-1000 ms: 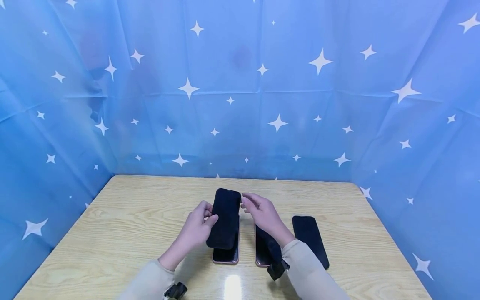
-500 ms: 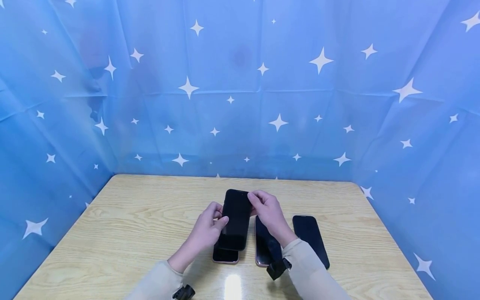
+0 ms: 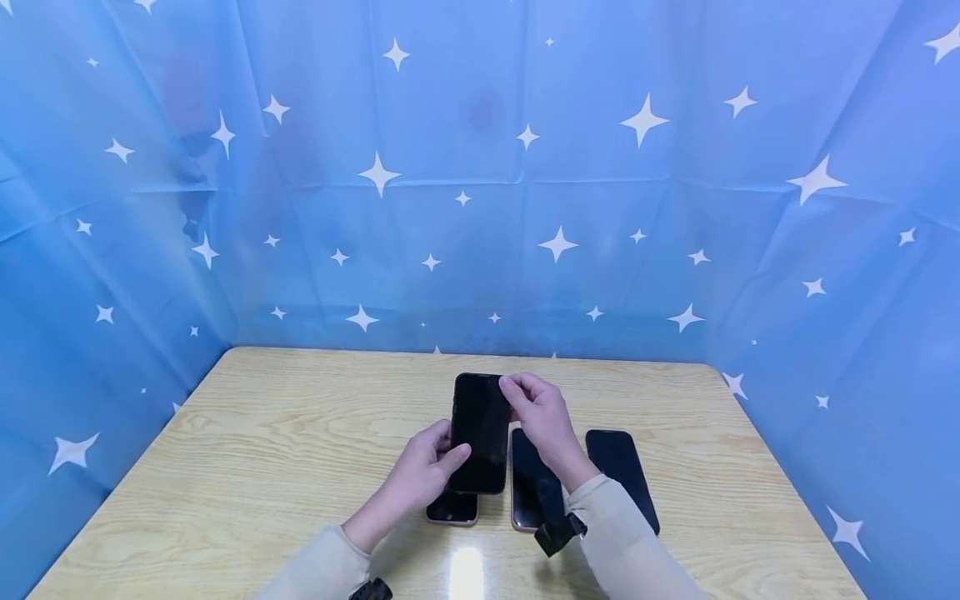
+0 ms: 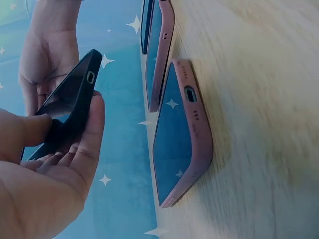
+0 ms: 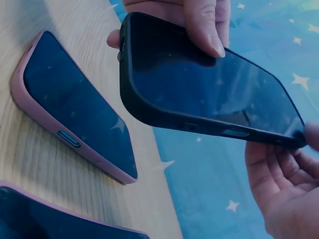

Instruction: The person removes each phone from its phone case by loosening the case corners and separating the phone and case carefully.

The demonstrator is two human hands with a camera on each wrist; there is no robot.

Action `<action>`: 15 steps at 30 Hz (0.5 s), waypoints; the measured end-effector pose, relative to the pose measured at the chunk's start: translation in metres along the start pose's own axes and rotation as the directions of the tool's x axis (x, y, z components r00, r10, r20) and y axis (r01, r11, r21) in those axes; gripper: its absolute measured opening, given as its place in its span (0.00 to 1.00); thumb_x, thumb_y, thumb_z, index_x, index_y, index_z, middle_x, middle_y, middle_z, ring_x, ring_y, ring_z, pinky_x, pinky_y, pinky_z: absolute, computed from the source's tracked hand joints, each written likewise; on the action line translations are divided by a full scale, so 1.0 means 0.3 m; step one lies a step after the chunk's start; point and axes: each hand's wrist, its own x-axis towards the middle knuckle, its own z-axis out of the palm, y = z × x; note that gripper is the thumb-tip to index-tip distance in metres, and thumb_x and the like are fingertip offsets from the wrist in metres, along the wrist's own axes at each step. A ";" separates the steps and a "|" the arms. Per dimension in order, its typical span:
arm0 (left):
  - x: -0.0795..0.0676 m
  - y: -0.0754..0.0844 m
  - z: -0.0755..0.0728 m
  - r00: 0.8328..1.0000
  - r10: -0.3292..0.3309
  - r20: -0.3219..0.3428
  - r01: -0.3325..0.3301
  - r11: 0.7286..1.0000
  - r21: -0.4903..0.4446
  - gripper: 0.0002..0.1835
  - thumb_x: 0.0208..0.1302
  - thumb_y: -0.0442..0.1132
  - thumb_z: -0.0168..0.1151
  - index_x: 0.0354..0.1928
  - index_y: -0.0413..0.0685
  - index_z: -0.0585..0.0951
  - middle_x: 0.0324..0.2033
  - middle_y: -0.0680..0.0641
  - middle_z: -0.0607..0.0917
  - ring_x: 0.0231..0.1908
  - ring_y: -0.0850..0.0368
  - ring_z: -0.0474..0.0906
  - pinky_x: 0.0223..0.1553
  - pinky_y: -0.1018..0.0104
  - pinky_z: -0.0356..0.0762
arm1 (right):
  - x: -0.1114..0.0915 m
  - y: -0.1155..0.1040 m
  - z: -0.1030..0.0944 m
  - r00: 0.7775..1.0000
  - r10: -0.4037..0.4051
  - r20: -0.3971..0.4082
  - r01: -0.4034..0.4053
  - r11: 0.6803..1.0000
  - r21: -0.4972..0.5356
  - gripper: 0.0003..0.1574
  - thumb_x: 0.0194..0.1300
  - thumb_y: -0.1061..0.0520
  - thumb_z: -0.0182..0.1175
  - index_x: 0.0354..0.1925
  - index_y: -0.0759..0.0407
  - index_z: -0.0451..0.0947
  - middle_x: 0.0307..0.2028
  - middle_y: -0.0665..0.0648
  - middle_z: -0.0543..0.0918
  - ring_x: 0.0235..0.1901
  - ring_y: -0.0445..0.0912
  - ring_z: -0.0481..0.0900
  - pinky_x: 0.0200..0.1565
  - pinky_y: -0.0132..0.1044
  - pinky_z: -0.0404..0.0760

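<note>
Both hands hold a smartphone in a black case above the table, its dark screen facing up. The left hand grips its left edge near the bottom, thumb over the screen and fingers underneath, as the left wrist view shows. At the upper right corner the right hand pinches it between thumb and fingers. Partly hidden below lies a smartphone in a pink case. A second pink-cased smartphone rests under the right forearm, which covers part of it.
Further right on the wooden table lies another dark smartphone. A blue curtain with white stars surrounds the table's back and sides. Each wrist carries a small black camera.
The left hand has carried the black-cased smartphone to the right, and it now stands straighter. The right hand, apart from it at first, has taken hold of its upper right corner.
</note>
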 end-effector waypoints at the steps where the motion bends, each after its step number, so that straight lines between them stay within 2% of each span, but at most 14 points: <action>1: 0.000 -0.001 0.002 1.000 0.003 -0.007 -0.003 1.000 -0.008 0.06 0.75 0.34 0.60 0.46 0.36 0.79 0.36 0.43 0.89 0.35 0.59 0.84 0.39 0.69 0.80 | 0.000 0.000 0.001 1.000 0.005 0.003 -0.005 1.000 0.000 0.16 0.77 0.53 0.60 0.43 0.66 0.83 0.29 0.54 0.83 0.31 0.45 0.82 0.39 0.35 0.86; 7: 0.004 -0.009 0.014 0.999 0.038 -0.022 -0.038 0.999 0.006 0.04 0.74 0.31 0.60 0.44 0.36 0.80 0.34 0.43 0.89 0.34 0.61 0.84 0.39 0.69 0.81 | 0.000 0.009 0.007 0.999 0.032 -0.026 -0.032 0.999 0.008 0.18 0.75 0.51 0.63 0.41 0.66 0.84 0.29 0.53 0.80 0.34 0.46 0.79 0.39 0.36 0.84; 12: 0.002 0.002 0.020 0.998 0.044 -0.039 -0.042 0.998 0.043 0.04 0.74 0.30 0.60 0.45 0.38 0.81 0.33 0.45 0.89 0.33 0.64 0.82 0.39 0.70 0.80 | -0.002 0.009 0.017 0.995 0.044 -0.085 -0.039 0.997 0.060 0.16 0.76 0.55 0.61 0.44 0.69 0.85 0.28 0.50 0.81 0.28 0.43 0.79 0.35 0.33 0.83; 15: 0.000 0.014 0.024 0.997 0.065 -0.047 -0.061 0.995 0.085 0.03 0.74 0.30 0.59 0.44 0.38 0.81 0.32 0.46 0.89 0.32 0.64 0.80 0.36 0.69 0.78 | -0.004 0.011 0.024 0.992 0.044 -0.121 -0.031 0.994 0.107 0.17 0.77 0.57 0.60 0.40 0.73 0.83 0.23 0.49 0.77 0.24 0.42 0.75 0.30 0.31 0.79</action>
